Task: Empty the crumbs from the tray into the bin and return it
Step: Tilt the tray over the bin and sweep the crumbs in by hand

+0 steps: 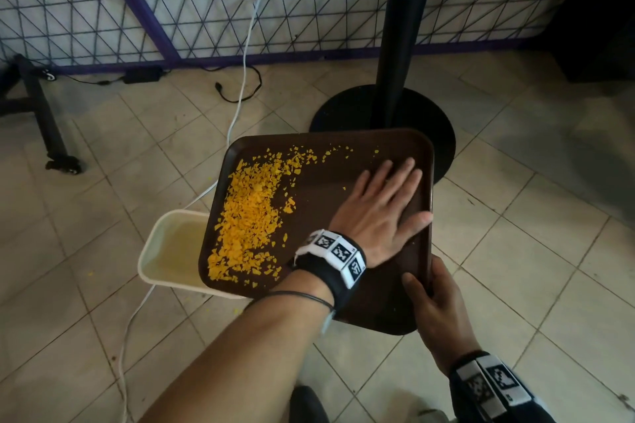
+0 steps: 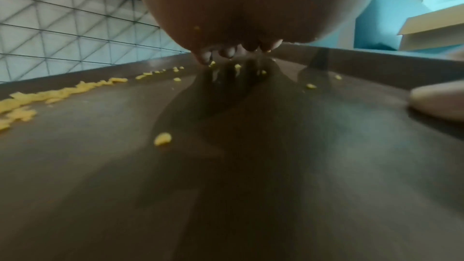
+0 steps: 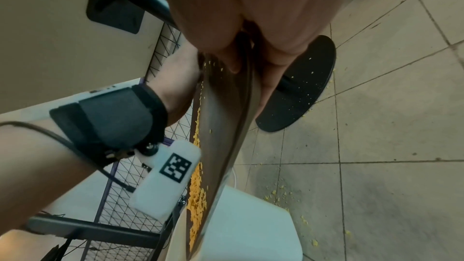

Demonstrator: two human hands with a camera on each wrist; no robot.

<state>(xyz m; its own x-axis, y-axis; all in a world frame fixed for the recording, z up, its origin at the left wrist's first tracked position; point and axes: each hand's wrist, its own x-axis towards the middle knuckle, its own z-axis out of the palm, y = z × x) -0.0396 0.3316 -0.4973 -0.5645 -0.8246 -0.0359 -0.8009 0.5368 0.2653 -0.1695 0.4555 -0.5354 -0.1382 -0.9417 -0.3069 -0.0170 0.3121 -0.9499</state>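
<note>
A dark brown tray (image 1: 343,168) is held in the air, tilted down to the left, its left edge over a cream bin (image 1: 161,251) on the floor. Yellow crumbs (image 1: 247,216) are heaped along the tray's left side. My left hand (image 1: 381,206) lies flat on the tray's right half, fingers straight and spread, palm down; the left wrist view shows its fingertips (image 2: 226,53) on the tray (image 2: 251,166) among stray crumbs (image 2: 163,138). My right hand (image 1: 433,302) grips the tray's near right edge, thumb on top; the right wrist view shows the tray (image 3: 220,126) edge-on above the bin (image 3: 251,225).
A black pole (image 1: 402,27) on a round base (image 1: 343,110) stands just behind the tray. A white cable (image 1: 240,103) runs across the tiled floor from a wall socket. A wheeled black stand leg (image 1: 48,127) sits at the left. Crumbs (image 3: 278,195) lie scattered on the floor.
</note>
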